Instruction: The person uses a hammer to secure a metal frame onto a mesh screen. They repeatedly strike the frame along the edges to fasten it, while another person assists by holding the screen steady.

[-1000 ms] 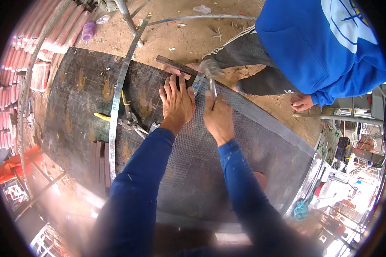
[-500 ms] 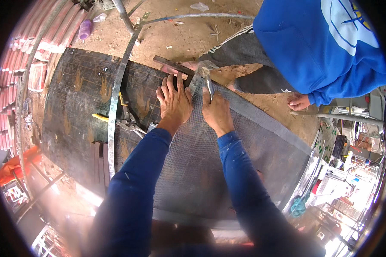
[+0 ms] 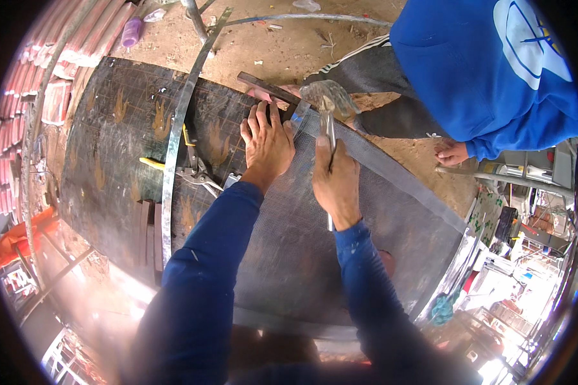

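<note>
Left hand point(image 3: 268, 147) lies open at the edge of the mesh point(image 3: 289, 224); right hand point(image 3: 336, 183) clamps a hammer point(image 3: 331, 131). Hammering seems the step; another blow calls for careful aim.

A purple container point(image 3: 131, 32) (on dirt point(image 3: 289, 48)) lies near stacked reddish slats point(image 3: 101, 40).

I have the left hand point(image 3: 270, 146) palm down, fingers lightly parted and pointing far. To its right and slightly nearer, my right hand point(image 3: 337, 185) is curled into a grip, thumb toward the far side. Both blue-sleeved forearms point(image 3: 215, 240) slant inward from the near side.
</note>
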A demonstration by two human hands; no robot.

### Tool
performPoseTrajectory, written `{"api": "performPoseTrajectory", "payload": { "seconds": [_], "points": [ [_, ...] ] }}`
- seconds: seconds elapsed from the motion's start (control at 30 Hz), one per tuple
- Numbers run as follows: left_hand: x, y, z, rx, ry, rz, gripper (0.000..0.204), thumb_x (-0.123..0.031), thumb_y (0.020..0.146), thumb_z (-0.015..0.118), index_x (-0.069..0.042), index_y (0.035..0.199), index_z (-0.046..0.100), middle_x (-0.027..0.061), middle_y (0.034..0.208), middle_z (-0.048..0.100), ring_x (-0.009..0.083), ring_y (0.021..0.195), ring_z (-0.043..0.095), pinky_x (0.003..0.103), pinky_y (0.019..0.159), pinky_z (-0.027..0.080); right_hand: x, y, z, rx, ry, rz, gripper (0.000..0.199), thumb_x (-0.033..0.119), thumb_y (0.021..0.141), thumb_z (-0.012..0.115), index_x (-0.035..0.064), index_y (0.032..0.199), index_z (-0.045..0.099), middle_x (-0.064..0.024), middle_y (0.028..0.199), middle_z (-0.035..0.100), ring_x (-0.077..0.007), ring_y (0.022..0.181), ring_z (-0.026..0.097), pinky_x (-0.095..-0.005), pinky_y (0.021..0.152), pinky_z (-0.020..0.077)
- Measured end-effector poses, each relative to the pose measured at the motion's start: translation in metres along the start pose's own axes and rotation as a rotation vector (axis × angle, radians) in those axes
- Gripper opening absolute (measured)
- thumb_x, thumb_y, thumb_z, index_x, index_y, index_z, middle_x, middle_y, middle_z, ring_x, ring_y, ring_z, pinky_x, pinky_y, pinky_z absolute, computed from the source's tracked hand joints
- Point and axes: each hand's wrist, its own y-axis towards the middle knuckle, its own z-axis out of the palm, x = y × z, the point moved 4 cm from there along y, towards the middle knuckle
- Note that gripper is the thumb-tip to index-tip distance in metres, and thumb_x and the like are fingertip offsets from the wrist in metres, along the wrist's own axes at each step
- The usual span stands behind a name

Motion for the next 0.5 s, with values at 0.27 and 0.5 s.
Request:
{"api": "performPoseTrajectory", "payload": {
  "seconds": [0.27, 0.5],
  "points": [
    [0.0, -0.002, 0.0, -0.071, -0.072, 0.026, 0.054, -0.029, 0.114, 0.051, 0.005, 0.156, 0.05, 0.0236, 0.165, 0.046, 0.0451, 0.154, 0.042, 0.065, 0.129, 0.028, -0.035, -0.009, 0.021, 0.04, -0.186, -0.028, 0.055, 0.049, 0.12, 0.052, -0.0042, 0.109, 0.062, -0.0255, 0.078, 0.074, -0.0501, 0.079, 0.076, -0.0544, 0.072, 0.0624],
    [-0.004, -0.003, 0.003, 0.003, -0.027, -0.01, 0.056, -0.03, 0.115, 0.048, 0.005, 0.158, 0.049, 0.0215, 0.17, 0.042, 0.0405, 0.163, 0.033, 0.063, 0.135, 0.023, -0.038, 0.007, 0.031, 0.017, -0.361, -0.176, 0.049, 0.041, 0.12, 0.053, -0.0058, 0.108, 0.063, -0.026, 0.076, 0.072, -0.0499, 0.077, 0.076, -0.0546, 0.069, 0.0628]
  ]
}}
